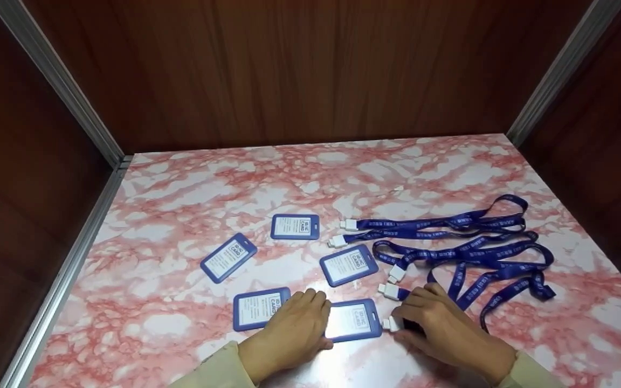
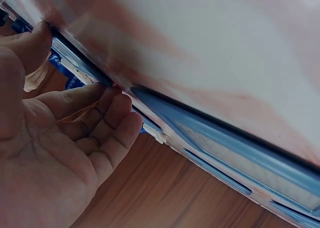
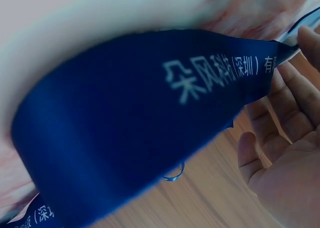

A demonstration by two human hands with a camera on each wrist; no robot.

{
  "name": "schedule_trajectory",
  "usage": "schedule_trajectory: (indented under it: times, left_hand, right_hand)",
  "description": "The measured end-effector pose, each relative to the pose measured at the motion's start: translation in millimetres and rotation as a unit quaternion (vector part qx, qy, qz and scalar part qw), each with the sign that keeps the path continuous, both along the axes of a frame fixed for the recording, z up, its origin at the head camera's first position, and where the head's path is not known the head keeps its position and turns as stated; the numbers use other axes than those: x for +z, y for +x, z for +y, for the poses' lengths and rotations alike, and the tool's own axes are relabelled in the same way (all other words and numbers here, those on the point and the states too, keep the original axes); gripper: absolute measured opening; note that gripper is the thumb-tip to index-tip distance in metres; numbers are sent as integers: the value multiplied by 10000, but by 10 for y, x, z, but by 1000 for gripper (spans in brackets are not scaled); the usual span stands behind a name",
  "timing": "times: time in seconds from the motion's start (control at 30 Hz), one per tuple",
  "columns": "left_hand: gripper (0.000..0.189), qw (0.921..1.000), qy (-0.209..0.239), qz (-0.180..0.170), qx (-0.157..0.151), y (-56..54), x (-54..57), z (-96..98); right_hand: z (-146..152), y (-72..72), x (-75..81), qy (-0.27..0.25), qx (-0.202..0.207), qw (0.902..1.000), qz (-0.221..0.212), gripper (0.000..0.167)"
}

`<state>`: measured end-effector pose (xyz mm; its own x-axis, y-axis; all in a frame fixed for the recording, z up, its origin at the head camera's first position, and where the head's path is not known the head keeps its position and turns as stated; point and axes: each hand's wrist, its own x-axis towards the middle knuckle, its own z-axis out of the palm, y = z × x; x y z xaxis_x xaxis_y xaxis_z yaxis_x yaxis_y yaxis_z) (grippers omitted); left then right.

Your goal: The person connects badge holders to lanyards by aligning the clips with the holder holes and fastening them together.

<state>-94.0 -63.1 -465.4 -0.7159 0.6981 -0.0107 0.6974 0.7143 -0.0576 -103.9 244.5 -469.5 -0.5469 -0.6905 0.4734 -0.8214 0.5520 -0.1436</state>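
A blue-framed ID card holder (image 1: 352, 321) lies flat near the table's front edge. My left hand (image 1: 294, 328) holds its left end, the thumb at the near edge and the fingertips at the far edge, as the left wrist view shows. My right hand (image 1: 440, 323) pinches a blue lanyard (image 3: 135, 108) just behind its white plastic clip (image 1: 393, 323). That clip points left, right at the slotted end of the holder. The strap loops away from my right hand, white lettering on it. A second card holder (image 1: 251, 311) lies partly behind my left hand.
Three more card holders (image 1: 295, 227) lie farther back. Several blue lanyards (image 1: 450, 253) spread across the right side, with white clips (image 1: 349, 224) pointing left; one clip (image 1: 388, 291) lies just beyond my right hand. Wooden panels (image 1: 310, 70) enclose the marbled table (image 1: 181, 183).
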Motion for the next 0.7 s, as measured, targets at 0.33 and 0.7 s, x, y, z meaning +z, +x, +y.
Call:
schedule_trajectory:
  times: [0.33,0.7]
  left_hand:
    - [64,9999,106,-10,-51,-20,-20,-8]
    - [64,9999,37,-104,-52,-16,-8,-14]
  right_hand:
    - [-28,-25,-5,-8,-26,9999,-125,22]
    - [-65,-51,-3,20,-135,9999,-74,22]
